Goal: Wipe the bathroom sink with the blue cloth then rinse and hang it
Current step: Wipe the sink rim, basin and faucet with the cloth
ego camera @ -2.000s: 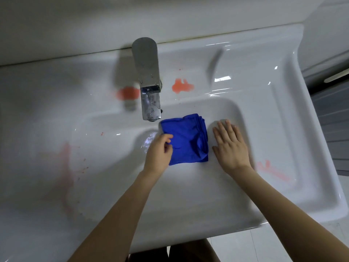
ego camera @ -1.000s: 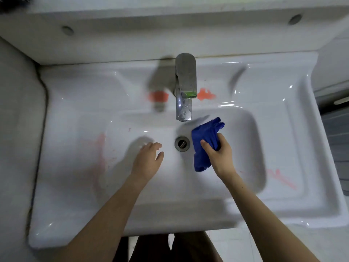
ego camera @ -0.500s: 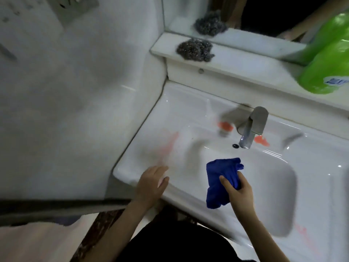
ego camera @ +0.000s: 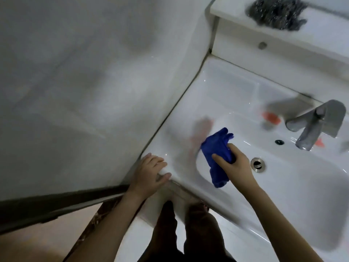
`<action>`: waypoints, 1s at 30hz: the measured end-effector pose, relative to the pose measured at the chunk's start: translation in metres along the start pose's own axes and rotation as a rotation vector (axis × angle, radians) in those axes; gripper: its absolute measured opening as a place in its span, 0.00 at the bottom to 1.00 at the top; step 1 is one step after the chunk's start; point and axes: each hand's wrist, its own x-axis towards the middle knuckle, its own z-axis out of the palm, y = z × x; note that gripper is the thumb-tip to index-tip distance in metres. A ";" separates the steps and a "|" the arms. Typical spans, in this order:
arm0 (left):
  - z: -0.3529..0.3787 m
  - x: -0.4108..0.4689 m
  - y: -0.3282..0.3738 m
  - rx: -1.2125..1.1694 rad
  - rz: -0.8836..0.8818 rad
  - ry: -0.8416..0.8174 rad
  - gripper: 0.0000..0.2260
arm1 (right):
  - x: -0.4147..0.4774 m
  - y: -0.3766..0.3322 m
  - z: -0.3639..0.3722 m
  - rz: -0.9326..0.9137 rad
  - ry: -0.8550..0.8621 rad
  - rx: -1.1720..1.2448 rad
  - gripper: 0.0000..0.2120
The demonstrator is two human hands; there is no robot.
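Observation:
My right hand (ego camera: 236, 167) grips the bunched blue cloth (ego camera: 217, 148) over the left side of the white sink (ego camera: 222, 87) basin, close to a blurred reddish stain (ego camera: 200, 133) on the left rim. One end of the cloth hangs down below my fist. My left hand (ego camera: 151, 174) clasps the sink's front left corner, fingers curled over the edge. The drain (ego camera: 257, 164) lies just right of my right hand. No water runs from the metal faucet (ego camera: 317, 123).
Orange-red stains (ego camera: 271, 117) mark the ledge around the faucet base. A steel wool scrubber (ego camera: 275, 12) rests on the shelf above the sink. A grey wall (ego camera: 85, 72) stands tight against the sink's left side. My legs show below the front edge.
My right hand picked the cloth up from the basin and carried it to the left side. My left hand left the cloth and took hold of the sink's corner. The view swung left.

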 end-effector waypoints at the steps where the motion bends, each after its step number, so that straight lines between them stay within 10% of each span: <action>1: 0.002 0.002 -0.005 -0.009 0.040 0.022 0.16 | 0.008 0.000 0.007 0.003 -0.009 0.012 0.08; 12: 0.008 0.004 -0.016 -0.028 0.156 0.143 0.16 | 0.060 0.028 0.081 0.132 0.311 0.096 0.10; 20: 0.012 0.005 -0.018 -0.036 0.151 0.160 0.16 | 0.057 0.025 0.109 -0.213 0.189 -0.386 0.12; 30: 0.015 0.005 -0.016 -0.052 0.121 0.191 0.16 | 0.079 0.022 0.099 -0.201 0.213 -0.313 0.10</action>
